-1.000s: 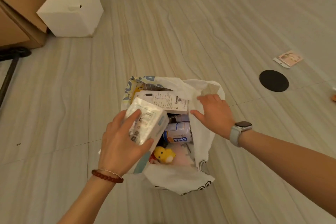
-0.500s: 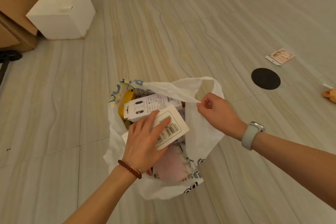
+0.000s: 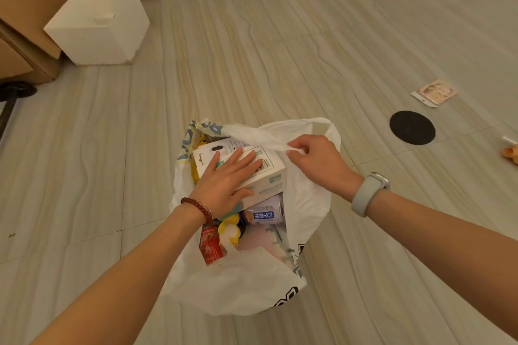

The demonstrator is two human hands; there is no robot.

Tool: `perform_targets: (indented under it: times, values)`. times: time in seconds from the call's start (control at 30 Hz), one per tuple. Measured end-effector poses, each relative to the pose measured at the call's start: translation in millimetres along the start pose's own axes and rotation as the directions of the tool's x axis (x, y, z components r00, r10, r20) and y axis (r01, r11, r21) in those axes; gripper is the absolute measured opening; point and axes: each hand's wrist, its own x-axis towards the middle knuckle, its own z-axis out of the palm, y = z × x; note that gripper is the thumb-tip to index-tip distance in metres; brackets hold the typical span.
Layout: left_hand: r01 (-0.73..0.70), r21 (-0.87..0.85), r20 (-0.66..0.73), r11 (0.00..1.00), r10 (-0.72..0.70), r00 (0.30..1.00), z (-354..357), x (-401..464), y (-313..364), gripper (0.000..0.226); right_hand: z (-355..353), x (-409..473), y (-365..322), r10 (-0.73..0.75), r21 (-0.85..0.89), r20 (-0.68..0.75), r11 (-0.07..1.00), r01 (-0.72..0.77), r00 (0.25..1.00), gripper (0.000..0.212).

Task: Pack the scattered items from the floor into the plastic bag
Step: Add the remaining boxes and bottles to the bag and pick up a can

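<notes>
The plastic bag (image 3: 246, 283) stands open on the floor (image 3: 280, 50), nearly full. The left hand (image 3: 224, 179) presses flat, fingers straight, on a white box (image 3: 266, 173) atop the load. The right hand (image 3: 316, 159) pinches the bag's rim. Pressing evenly should seat the box; a packet (image 3: 433, 91) and perhaps a toy (image 3: 510, 152) remain outside.

Plastic bag (image 3: 246, 286) on floor (image 3: 280, 50), centre. In it: box (image 3: 266, 173) on top at 12, can (image 3: 265, 213) below it, yellow toy (image 3: 229, 234) and packet (image 3: 210, 246) at 7. Cube box (image 3: 98, 25) at 10. Disc (image 3: 412, 127) at 3, card packet (image 3: 433, 91) behind it.
</notes>
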Motion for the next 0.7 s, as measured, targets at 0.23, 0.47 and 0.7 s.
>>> perform_targets:
  times: [0.23, 0.47, 0.7]
  values:
    - [0.06, 0.006, -0.054, 0.998, -0.059, 0.997, 3, -2, 5, 0.061, 13, -8, -12, -0.183, -0.229, -0.019, 0.958, 0.174, 0.983, 0.023]
    - [0.09, -0.463, -0.341, 0.882, -0.271, 0.9, -44, -5, 28, 0.047, -7, -24, -1, -0.385, -0.471, 0.108, 0.792, 0.388, 0.917, 0.041]
    - [0.026, -0.424, -0.446, 0.905, -0.234, 0.864, -103, 80, 82, 0.03, -83, 3, -4, -0.185, -0.346, -0.137, 0.929, 0.128, 0.973, 0.044]
